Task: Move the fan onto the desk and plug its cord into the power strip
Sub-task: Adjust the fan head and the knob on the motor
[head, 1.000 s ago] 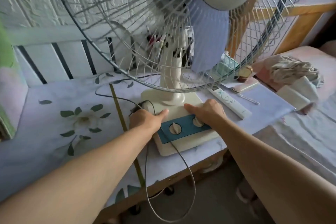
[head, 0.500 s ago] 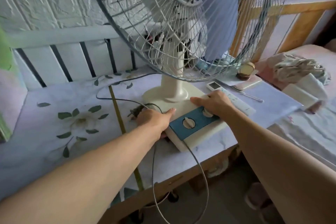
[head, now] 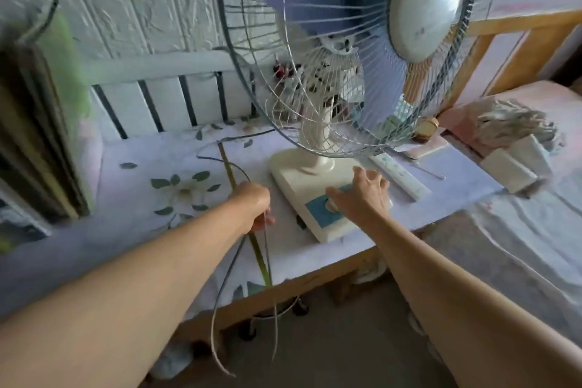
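The table fan stands upright on the desk (head: 141,230), its cream base (head: 293,176) with a blue control panel near the front edge and its wire cage and blue blades above. My right hand (head: 362,192) lies spread over the panel's knobs, fingers apart, gripping nothing. My left hand (head: 255,209) is to the left of the base, closed around the fan's thin grey cord (head: 220,309). The cord loops down over the desk's front edge and hangs in front of it. No power strip is visible.
A white remote (head: 400,173) and a phone lie on the desk right of the fan's base. A bed (head: 519,246) with folded cloth adjoins the desk on the right. White railing and a textured wall stand behind. Dark flat items lean at the far left.
My left hand has left the fan's base, moved left and closed on the cord. The right hand's fingers have spread above the panel. The fan's head now faces more to the right.
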### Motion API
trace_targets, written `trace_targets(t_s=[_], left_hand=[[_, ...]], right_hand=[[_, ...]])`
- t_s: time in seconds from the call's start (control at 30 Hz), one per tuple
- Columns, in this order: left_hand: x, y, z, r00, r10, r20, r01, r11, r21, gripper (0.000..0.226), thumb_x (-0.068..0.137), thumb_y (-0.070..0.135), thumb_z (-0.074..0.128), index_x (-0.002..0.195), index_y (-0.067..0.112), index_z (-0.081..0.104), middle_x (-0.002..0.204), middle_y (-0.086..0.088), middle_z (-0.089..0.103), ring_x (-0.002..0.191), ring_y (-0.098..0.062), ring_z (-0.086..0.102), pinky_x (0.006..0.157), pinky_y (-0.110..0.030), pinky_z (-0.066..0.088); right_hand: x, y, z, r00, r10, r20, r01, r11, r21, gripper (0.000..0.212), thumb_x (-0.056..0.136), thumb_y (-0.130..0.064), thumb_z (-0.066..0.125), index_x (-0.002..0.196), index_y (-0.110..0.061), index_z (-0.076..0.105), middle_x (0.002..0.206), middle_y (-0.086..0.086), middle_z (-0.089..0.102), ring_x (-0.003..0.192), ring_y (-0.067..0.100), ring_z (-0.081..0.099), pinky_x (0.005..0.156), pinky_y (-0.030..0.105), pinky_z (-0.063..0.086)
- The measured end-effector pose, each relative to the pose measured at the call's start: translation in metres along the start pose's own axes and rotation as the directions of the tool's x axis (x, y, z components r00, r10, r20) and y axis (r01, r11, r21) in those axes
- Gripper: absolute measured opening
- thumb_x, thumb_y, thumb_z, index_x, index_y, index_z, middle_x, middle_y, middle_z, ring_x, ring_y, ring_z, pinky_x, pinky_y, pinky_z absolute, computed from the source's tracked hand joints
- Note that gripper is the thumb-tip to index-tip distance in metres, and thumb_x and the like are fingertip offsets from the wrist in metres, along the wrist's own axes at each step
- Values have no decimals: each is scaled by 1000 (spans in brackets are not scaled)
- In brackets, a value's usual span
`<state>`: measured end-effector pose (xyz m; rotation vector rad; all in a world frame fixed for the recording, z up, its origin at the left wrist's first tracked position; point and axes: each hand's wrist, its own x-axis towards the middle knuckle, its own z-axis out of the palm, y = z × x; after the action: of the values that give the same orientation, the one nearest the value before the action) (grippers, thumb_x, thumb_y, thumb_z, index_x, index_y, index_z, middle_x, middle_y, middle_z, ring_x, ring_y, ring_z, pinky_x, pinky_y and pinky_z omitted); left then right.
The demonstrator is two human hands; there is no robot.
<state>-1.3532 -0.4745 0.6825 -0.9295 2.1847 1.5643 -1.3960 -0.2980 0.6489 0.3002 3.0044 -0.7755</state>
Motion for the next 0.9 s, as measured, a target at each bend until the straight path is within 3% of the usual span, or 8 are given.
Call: trace_targets(t_s=[0.07, 0.17, 0.3, 0.37, 0.43, 0.6, 0.7, 0.9], left_hand=[[-16, 6, -20, 1000, -18, -4, 18, 1000, 0, 33, 98, 11, 30, 121, 1, 51, 64, -7, 49, 23, -12, 49, 34, -19, 44], [-37, 14, -54, 997, 46, -59, -36, 987, 158, 31, 97, 3, 33, 119, -8, 52, 66, -14, 52, 43, -19, 47, 32, -22, 39], [-45, 19, -97, 978, 171, -116, -113, 912, 394, 32, 98, 10, 40, 115, -13, 55, 96, -29, 65, 60, -30, 55, 55, -39, 47], [-41, 20, -116, 968, 223, -111, -151, 879, 452, 36, 98, 12, 39, 116, -14, 55, 110, -29, 63, 89, -38, 62, 78, -45, 51], [-37, 17, -130, 952, 283, -114, -188, 840, 510, 35, 96, 12, 38, 114, -13, 55, 119, -28, 60, 108, -39, 58, 89, -41, 48], [-18, 9, -173, 895, 444, -39, -317, 696, 644, 31, 92, 14, 38, 115, -3, 52, 119, -21, 57, 109, -38, 56, 86, -39, 46], [-4, 8, -195, 861, 509, 3, -345, 578, 739, 34, 90, 14, 40, 122, 1, 40, 116, -21, 57, 104, -39, 56, 73, -38, 42], [23, -18, -211, 643, 754, 133, -447, 229, 864, 39, 88, 7, 36, 127, 9, 34, 101, -17, 65, 86, -38, 63, 60, -35, 35]], right_hand=[[-15, -11, -4, 999, -14, 43, 13, 1000, 9, 75, 75, -51, 59, 137, -15, 35, 143, 13, 32, 132, 32, 23, 103, 44, 31], [-34, -30, -11, 996, -28, 83, 27, 1000, 14, 77, 75, -51, 60, 138, -15, 34, 143, 13, 32, 133, 32, 21, 105, 46, 31], [-52, -64, -16, 995, -46, 93, 46, 999, 3, 76, 75, -50, 62, 136, -14, 35, 139, 14, 35, 131, 33, 24, 103, 45, 31], [-60, -82, -15, 995, -40, 91, 40, 999, -1, 73, 75, -49, 63, 134, -14, 36, 137, 13, 37, 130, 32, 26, 100, 43, 33], [-67, -95, -14, 996, -23, 91, 24, 1000, -5, 73, 75, -48, 63, 134, -15, 36, 136, 12, 37, 129, 31, 27, 99, 43, 34], [-81, -139, 3, 995, 33, 94, -31, 999, -19, 70, 77, -44, 64, 133, -11, 38, 134, 17, 38, 126, 34, 31, 100, 43, 35], [-89, -162, 16, 993, 97, 71, -98, 995, 7, 72, 77, -45, 65, 133, -11, 37, 136, 17, 38, 126, 35, 30, 103, 44, 32], [-97, -177, 41, 978, 201, 47, -203, 979, 22, 72, 77, -44, 66, 132, -9, 35, 134, 18, 39, 127, 36, 30, 102, 45, 34]])
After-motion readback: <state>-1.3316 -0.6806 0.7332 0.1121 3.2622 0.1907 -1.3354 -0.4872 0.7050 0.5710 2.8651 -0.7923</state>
